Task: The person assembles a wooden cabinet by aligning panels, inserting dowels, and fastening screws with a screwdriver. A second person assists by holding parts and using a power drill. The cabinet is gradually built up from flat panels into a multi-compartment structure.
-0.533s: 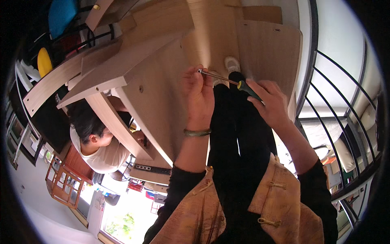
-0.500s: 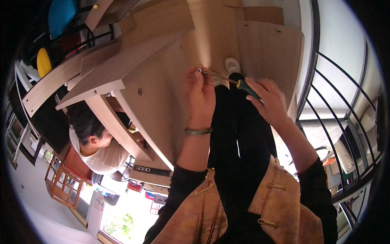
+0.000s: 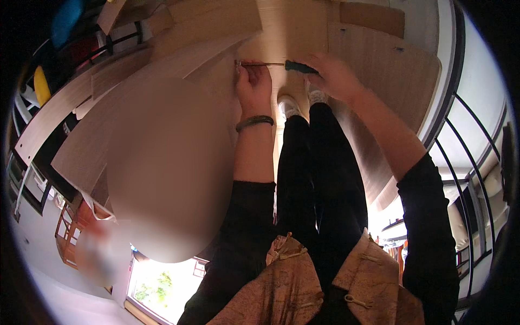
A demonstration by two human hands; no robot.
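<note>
My right hand (image 3: 333, 76) is wrapped round the dark green handle of a screwdriver (image 3: 299, 67). Its thin shaft runs level to the left, toward my left hand (image 3: 254, 84). There my fingers pinch a small shiny metal fitting (image 3: 238, 64) at the screwdriver's tip. The fitting is too small to name more exactly. Both sit at the face of an upright wood-coloured panel (image 3: 216, 59), close against it; whether the fitting is in a hole cannot be seen.
To the right leans another wood-coloured board (image 3: 379, 81), with a black metal railing (image 3: 460, 162) beyond it. A large blurred patch covers much of the left side. My shoes (image 3: 290, 107) stand on the brown floor (image 3: 276, 27) between the boards. Far left, a yellow chair back (image 3: 41, 86) shows.
Both hands have moved forward and left, bringing the fitting and screwdriver tip up to the panel. The screwdriver now lies nearly level. The person at the left is now hidden by blur.
</note>
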